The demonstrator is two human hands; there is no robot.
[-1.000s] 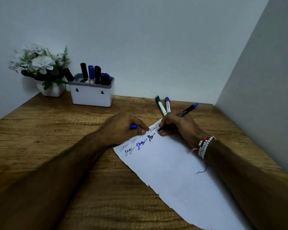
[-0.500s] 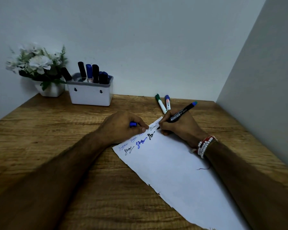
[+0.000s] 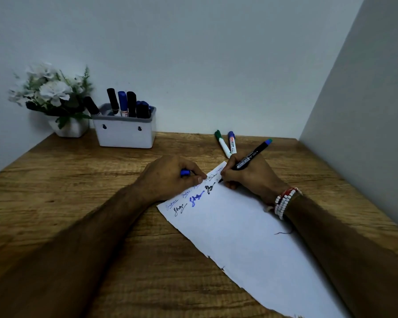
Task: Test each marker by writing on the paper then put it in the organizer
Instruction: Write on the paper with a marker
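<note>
Head view: a wood-grain table (image 3: pixel 62 184) fills a corner nook, with one pale wall behind its far edge and another along its right edge. At the far left corner stands a white pot of white flowers (image 3: pixel 67 127). Just beside it along the far edge is the white organizer (image 3: pixel 124 134), with several black and blue markers (image 3: pixel 132 104) upright in it. A long sheet of white paper (image 3: pixel 251 237) lies slantwise from the table's middle toward the near right corner. Its left edge is ragged, and short black and blue scribbles cross its far end. A green marker (image 3: pixel 222 144) and a blue marker (image 3: pixel 232 143), both capped, lie side by side near the far edge, just beyond the paper's far corner.

The right hand (image 3: pixel 251 177), with beaded bracelets (image 3: pixel 284 203) at the wrist, grips a black marker (image 3: pixel 251 157). Its fingers (image 3: pixel 228 174) pinch the barrel low down. The tip appears to meet the paper just right of the last black scribble, and the blue-ended tail points toward the far right corner. The left hand (image 3: pixel 168 177) rests at the paper's far left edge, its fingers curled round a blue cap (image 3: pixel 185 172) that only partly shows.
</note>
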